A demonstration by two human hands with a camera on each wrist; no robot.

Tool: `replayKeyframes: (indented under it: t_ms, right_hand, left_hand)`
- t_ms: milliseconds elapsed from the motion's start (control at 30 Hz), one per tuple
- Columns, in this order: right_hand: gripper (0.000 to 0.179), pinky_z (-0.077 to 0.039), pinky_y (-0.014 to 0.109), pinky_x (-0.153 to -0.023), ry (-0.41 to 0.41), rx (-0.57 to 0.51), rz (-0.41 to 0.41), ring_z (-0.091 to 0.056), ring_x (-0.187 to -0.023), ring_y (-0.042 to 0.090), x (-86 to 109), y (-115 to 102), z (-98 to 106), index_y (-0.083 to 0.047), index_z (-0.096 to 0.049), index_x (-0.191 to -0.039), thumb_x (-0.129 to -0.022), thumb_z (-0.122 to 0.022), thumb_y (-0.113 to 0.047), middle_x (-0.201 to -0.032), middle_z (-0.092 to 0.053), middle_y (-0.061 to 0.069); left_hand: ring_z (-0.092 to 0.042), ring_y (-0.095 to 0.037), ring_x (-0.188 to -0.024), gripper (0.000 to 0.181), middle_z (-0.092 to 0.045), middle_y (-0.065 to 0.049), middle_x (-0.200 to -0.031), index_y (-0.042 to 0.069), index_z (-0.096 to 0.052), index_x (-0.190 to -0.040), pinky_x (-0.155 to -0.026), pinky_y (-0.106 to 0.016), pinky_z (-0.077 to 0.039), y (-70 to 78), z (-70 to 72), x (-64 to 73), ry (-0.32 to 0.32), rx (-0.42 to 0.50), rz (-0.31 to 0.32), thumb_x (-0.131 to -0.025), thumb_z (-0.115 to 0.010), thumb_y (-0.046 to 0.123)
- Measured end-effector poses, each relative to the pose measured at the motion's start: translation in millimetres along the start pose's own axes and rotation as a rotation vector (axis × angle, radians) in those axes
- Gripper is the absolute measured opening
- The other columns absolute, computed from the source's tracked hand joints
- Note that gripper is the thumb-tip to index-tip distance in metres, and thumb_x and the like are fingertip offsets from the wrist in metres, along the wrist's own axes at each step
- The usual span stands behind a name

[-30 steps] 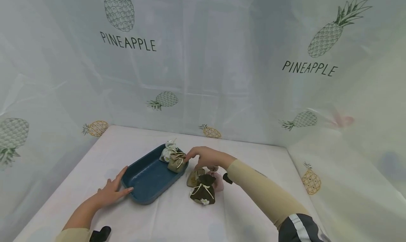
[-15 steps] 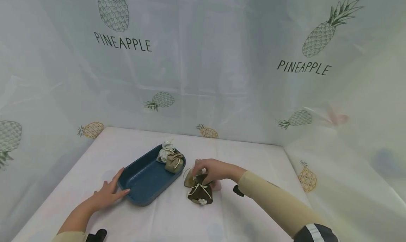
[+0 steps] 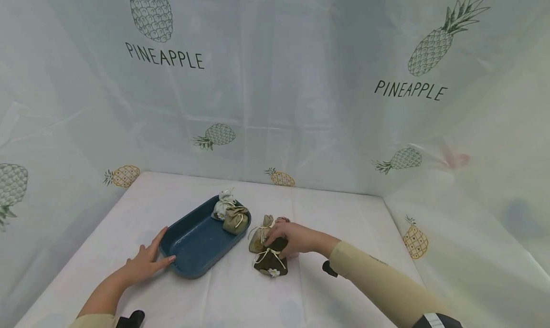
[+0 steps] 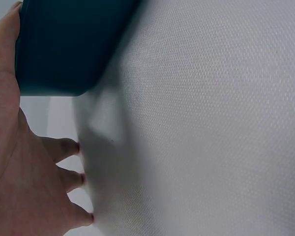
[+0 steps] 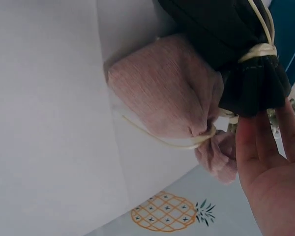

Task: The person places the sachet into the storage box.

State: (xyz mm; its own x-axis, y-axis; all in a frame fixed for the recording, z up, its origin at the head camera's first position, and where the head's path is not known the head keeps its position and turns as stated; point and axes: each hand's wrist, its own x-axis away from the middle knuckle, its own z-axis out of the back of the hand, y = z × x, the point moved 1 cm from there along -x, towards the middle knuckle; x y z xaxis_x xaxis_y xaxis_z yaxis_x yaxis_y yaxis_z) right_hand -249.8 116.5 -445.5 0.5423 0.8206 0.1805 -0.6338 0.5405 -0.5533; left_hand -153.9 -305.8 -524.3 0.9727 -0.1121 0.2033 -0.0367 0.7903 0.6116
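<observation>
My left hand (image 3: 143, 264), fingers spread, rests at the near left end of a blue tray (image 3: 195, 247). In the left wrist view its thumb lies along the tray's wall (image 4: 64, 54). To the right of the tray, my right hand (image 3: 298, 238) pinches the gathered top of a dark drawstring pouch (image 3: 269, 264), which is tied with a pale cord and has a white flower. Fingers press behind its ruffled neck in the right wrist view. A pink pouch (image 5: 157, 91) lies close beside it, mostly behind my hand in the head view. A tan pouch (image 3: 256, 242) stands just behind the dark one.
Inside the tray's far right end sit a white pouch (image 3: 222, 207) and an olive-tan pouch (image 3: 235, 223). A white cloth (image 3: 335, 285) covers the table. Behind it hangs a pineapple-print curtain (image 3: 292, 79).
My right hand has come from beside the tray's pouches down to the right, onto the dark pouch's top. My left hand has kept its place at the tray.
</observation>
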Motion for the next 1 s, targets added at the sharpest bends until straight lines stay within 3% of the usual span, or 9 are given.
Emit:
replayKeyframes:
  t_ms: [367,533,767,1000]
  right_hand:
    - [0.042,-0.042,0.033,-0.102,0.001,-0.081,-0.034,-0.042,-0.132,0.021,3.0,3.4,-19.7,-0.018,-0.073,-0.116,-0.076,-0.083,-0.006,-0.14,-0.05,0.004]
    - [0.044,-0.04,0.036,-0.104,-0.019,-0.029,-0.05,-0.04,-0.134,0.022,2.0,3.5,-26.0,-0.024,-0.074,-0.113,-0.073,-0.086,-0.009,-0.143,-0.047,0.005]
    - [0.053,-0.043,0.033,-0.096,-0.057,0.053,-0.096,-0.043,-0.126,0.018,1.9,6.0,-34.1,-0.035,-0.072,-0.113,-0.068,-0.09,-0.013,-0.137,-0.047,-0.001]
    - [0.057,-0.044,0.029,-0.093,-0.058,0.069,-0.065,-0.044,-0.123,0.015,0.6,9.6,-37.3,-0.033,-0.071,-0.114,-0.066,-0.09,-0.008,-0.136,-0.048,-0.001]
  left_hand:
    - [-0.002,-0.077,-0.122,0.098,-0.012,-0.043,-0.148,0.009,0.004,-0.154,-0.078,-0.09,-0.006,-2.3,-1.2,-0.7,0.019,-0.029,-0.005,-0.092,-0.062,0.046]
    - [-0.003,-0.077,-0.122,0.098,-0.013,-0.043,-0.148,0.009,0.004,-0.154,-0.078,-0.09,-0.007,-2.7,-1.8,-0.6,0.023,-0.03,-0.003,-0.092,-0.062,0.047]
    - [-0.004,-0.077,-0.122,0.098,-0.014,-0.043,-0.148,0.009,0.003,-0.154,-0.077,-0.09,-0.008,0.3,-1.0,0.8,0.032,-0.028,-0.016,-0.092,-0.063,0.045]
    - [-0.004,-0.077,-0.122,0.098,-0.014,-0.043,-0.148,0.009,0.003,-0.154,-0.078,-0.09,-0.008,-2.1,-2.5,-0.6,0.035,-0.035,-0.01,-0.092,-0.063,0.046]
